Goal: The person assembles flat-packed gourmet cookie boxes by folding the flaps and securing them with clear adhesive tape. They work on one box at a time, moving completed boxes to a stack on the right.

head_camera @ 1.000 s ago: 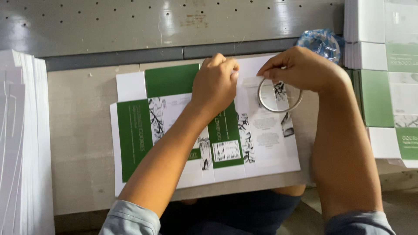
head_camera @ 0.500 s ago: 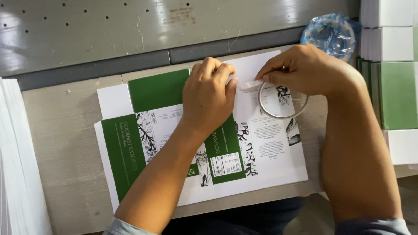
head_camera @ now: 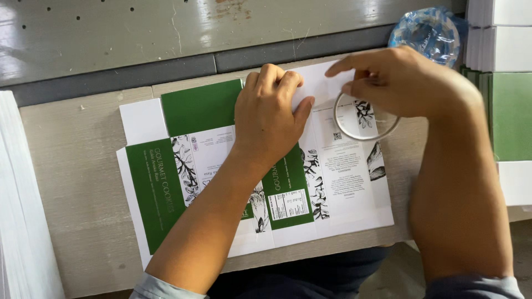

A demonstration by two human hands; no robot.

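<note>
Head view, looking down at a pale worktable (head_camera: 72, 182): flat unfolded carton blank (head_camera: 199, 160), green and white panels with black leaf print, lies printed side up across the middle of the table, long axis left to right, near edge close to the table's near edge. Left hand (head_camera: 269, 119) sits palm down on the blank's far-centre area, fingers closed together and curled slightly, thumb spread to the right, pressing on the card; it pins the card and grips nothing. Right hand (head_camera: 407, 83) is over the blank's far-right white panel, thumb and fingers pinched shut on the far rim of a clear tape roll (head_camera: 363, 119); index finger sticks out to the left above the pinch. The roll stands tilted, its lower rim at or just above the card; contact can't be told. Whether a strip runs from the roll to the card can't be told either. Crumpled clear plastic bottle (head_camera: 429, 30) lies far right, just behind the right hand, partly hidden by it. Stack of the same blanks (head_camera: 507, 108), green and white, sits at the right edge, near the right forearm. Another stack of white sheets (head_camera: 22, 199) at the left edge, well apart from both hands. Grey metal panel with small holes (head_camera: 166, 27) runs along the far side of the table.
</note>
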